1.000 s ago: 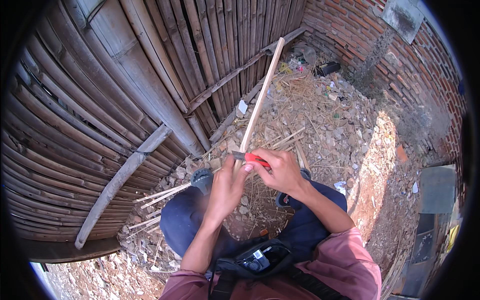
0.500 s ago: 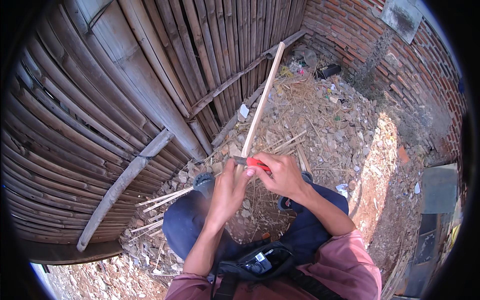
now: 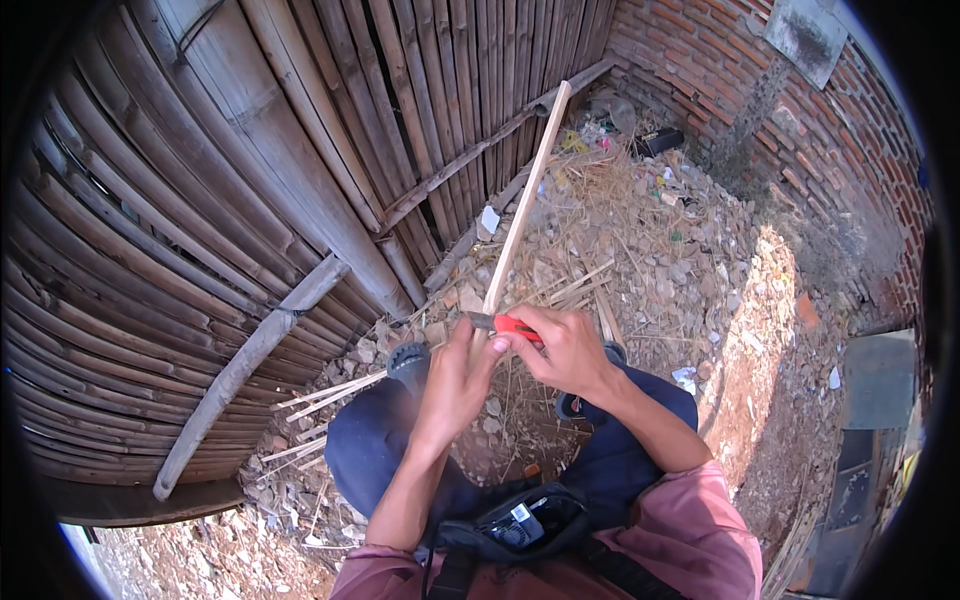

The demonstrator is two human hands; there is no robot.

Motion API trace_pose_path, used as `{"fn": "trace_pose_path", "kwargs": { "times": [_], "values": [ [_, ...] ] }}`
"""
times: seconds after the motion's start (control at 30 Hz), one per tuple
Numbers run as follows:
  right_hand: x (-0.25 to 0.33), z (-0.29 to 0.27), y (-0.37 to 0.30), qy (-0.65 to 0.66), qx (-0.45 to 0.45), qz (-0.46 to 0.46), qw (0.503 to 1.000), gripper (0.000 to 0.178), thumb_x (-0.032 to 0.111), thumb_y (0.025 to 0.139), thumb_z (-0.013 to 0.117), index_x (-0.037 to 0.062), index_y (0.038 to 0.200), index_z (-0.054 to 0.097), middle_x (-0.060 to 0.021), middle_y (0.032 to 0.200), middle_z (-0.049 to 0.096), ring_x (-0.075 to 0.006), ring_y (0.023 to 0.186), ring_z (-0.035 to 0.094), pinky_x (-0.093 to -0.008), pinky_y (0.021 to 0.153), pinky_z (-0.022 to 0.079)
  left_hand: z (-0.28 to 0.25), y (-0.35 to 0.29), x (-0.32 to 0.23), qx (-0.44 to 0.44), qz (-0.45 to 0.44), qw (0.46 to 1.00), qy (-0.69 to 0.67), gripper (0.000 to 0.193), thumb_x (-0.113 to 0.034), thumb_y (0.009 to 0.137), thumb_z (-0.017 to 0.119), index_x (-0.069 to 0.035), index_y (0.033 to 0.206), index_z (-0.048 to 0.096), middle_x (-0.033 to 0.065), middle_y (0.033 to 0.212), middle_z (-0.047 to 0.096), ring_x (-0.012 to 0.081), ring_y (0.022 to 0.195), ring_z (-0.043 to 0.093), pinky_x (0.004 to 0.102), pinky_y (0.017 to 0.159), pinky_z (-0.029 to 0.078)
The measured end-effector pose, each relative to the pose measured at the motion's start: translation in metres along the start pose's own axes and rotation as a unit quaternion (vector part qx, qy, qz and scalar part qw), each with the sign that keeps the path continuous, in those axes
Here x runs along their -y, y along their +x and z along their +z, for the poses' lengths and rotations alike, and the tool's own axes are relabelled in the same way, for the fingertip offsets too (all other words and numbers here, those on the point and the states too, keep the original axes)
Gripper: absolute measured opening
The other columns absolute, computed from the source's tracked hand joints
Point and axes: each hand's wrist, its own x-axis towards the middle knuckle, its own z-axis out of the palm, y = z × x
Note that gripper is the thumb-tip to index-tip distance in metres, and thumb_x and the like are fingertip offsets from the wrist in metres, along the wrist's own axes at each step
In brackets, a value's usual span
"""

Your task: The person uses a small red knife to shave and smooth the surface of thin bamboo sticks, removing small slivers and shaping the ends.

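Observation:
A long pale bamboo strip [image 3: 527, 202] slants away from me, its far end pointing up toward the corner of the walls. My left hand [image 3: 457, 382] is closed around its near end, with the thumb up by the blade. In my right hand [image 3: 568, 352] is a red utility knife [image 3: 515, 328], the fingers wrapped round its handle. The knife's blade lies across the strip, just above my left thumb. The two hands meet at the knife. My palm hides the strip's near end.
A bamboo wall [image 3: 300, 150] rises on the left, a brick wall [image 3: 690, 70] at the back and right. Rubble [image 3: 650, 270] covers the ground between them. Cut strips [image 3: 325, 395] lie by my left knee, more slivers [image 3: 580, 287] ahead. An open black pouch [image 3: 520, 520] sits at my waist.
Almost nothing differs. Both hands, the knife and the bamboo strip hold nearly the same place; the whole view has shifted very slightly.

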Motion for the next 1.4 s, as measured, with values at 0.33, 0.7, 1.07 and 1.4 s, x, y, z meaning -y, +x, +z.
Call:
{"fn": "trace_pose_path", "kwargs": {
  "times": [0.33,0.7,1.07,1.4],
  "values": [
    [0.002,-0.001,0.001,0.001,0.003,0.005,1.000,0.021,0.020,0.096,0.076,0.0037,0.109,0.072,-0.0158,0.087,0.076,-0.0366,0.072,0.075,-0.0412,0.064,0.057,-0.001,-0.001,-0.003,-0.004,-0.004,1.000,0.009,0.036,-0.028,0.108,0.068,0.006,0.114,0.059,0.0267,0.085,0.068,0.0369,0.077,0.067,0.0467,0.074,0.051],
    [0.001,-0.001,-0.002,0.000,0.021,0.021,1.000,0.025,0.028,0.099,0.073,0.0059,0.112,0.071,-0.0161,0.093,0.076,-0.0397,0.078,0.074,-0.0475,0.066,0.058,0.000,-0.001,-0.002,-0.003,-0.006,1.000,-0.001,0.035,-0.028,0.108,0.069,0.006,0.115,0.060,0.0248,0.083,0.069,0.0327,0.074,0.066,0.0460,0.071,0.051],
    [0.011,0.001,-0.001,-0.066,-0.019,0.043,0.997,0.022,0.021,0.096,0.075,0.0057,0.112,0.076,-0.0136,0.093,0.080,-0.0335,0.077,0.078,-0.0415,0.065,0.060,0.012,0.001,0.000,-0.070,0.019,0.997,0.005,0.029,-0.024,0.107,0.070,0.005,0.109,0.068,0.0213,0.074,0.067,0.0224,0.063,0.059,0.0421,0.064,0.050],
    [0.013,0.006,0.001,-0.068,-0.040,0.070,0.994,0.021,0.021,0.098,0.073,0.0055,0.113,0.077,-0.0144,0.097,0.080,-0.0349,0.078,0.077,-0.0421,0.066,0.060,0.014,0.003,-0.001,-0.081,-0.013,0.997,0.004,0.029,-0.026,0.107,0.069,0.002,0.112,0.069,0.0192,0.071,0.066,0.0197,0.061,0.056,0.0415,0.063,0.049]
  ]
}}
